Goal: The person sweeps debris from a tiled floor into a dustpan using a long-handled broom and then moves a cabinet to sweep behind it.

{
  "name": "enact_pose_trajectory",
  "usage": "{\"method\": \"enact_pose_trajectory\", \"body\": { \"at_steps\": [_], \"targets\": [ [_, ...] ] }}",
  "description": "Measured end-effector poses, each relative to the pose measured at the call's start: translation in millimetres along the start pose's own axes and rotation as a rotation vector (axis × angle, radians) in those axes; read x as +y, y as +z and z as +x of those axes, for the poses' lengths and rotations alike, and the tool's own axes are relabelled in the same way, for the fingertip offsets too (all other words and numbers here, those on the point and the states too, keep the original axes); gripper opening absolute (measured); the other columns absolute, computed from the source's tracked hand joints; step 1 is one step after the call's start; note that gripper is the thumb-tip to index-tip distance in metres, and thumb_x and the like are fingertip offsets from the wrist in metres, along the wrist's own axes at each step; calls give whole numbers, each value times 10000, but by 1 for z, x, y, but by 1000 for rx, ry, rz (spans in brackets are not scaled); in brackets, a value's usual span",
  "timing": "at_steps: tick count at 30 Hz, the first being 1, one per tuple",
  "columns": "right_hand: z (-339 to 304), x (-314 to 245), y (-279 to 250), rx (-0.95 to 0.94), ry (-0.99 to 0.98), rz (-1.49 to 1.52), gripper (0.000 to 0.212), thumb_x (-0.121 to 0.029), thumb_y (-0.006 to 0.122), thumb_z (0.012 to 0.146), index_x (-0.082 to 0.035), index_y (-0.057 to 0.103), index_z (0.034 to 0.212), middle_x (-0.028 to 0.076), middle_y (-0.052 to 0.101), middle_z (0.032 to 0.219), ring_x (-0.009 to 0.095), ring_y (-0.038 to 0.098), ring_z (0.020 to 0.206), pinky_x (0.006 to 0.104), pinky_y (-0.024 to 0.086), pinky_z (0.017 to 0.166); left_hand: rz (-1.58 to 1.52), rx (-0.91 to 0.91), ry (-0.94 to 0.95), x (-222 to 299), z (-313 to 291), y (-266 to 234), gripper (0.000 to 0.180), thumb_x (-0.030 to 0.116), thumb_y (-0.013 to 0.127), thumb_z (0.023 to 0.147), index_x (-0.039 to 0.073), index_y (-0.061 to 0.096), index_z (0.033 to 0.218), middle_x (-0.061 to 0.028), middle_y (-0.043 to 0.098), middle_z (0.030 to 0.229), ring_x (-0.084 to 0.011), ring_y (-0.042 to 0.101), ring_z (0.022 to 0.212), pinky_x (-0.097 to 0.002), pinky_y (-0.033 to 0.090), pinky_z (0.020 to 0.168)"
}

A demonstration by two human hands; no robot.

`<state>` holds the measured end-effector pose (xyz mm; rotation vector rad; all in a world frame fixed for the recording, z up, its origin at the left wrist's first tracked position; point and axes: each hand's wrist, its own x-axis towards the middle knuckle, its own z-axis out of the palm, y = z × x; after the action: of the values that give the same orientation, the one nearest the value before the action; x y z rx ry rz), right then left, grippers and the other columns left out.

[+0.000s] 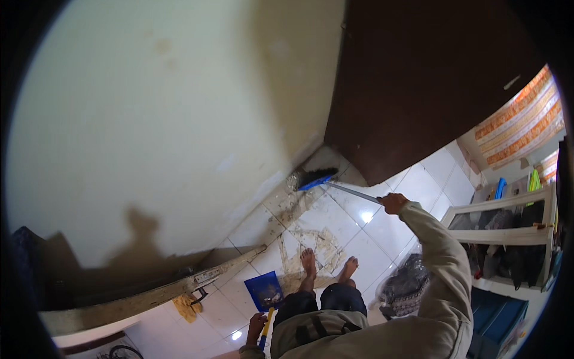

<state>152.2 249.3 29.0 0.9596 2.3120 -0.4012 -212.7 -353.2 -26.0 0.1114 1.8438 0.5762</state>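
My right hand [393, 203], arm stretched forward, is closed round the grey handle of a broom [356, 192]. Its blue head with dark bristles [315, 179] rests on the tiled floor, in the corner between the pale wall and a large dark brown panel. Some clear, crumpled plastic-like litter [292, 181] lies against the bristles. Low on my left side, my left hand [256, 326] is closed at the yellow and blue handle of a dustpan; its fingers show only partly. The blue dustpan pan [264, 291] sits left of my feet with small debris in it.
A long wooden board [155, 296] lies along the wall, a yellowish cloth [188, 307] beside it. Broken, dirty tiles [323, 248] surround my bare feet. At right are a bagged bundle [406, 286], a white-framed cabinet [502, 234] and a teal box [497, 314]. The brown panel [424, 78] overhangs the floor.
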Motion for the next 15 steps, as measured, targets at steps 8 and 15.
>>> {"method": "enact_pose_trajectory", "body": {
  "at_steps": [8, 15],
  "targets": [
    [-2, -24, -19, 69, -39, -52, 511, -102, 402, 806, -178, 350, 1308, 149, 606, 793, 298, 620, 709, 418, 503, 580, -27, -37, -19, -12, -4, 30, 397, 211, 530, 813, -10, 483, 1139, -120, 592, 966, -186, 605, 841, -308, 466, 679],
    [51, -54, 34, -116, -25, -101, 423, -161, 362, 858, -123, 358, 1279, 167, 613, 885, 327, 612, 786, 446, 497, 664, 16, -19, 37, 4, -4, 38, 395, 216, 516, 815, -6, 480, 1141, -111, 589, 934, -188, 588, 863, -321, 463, 712]
  ]
}}
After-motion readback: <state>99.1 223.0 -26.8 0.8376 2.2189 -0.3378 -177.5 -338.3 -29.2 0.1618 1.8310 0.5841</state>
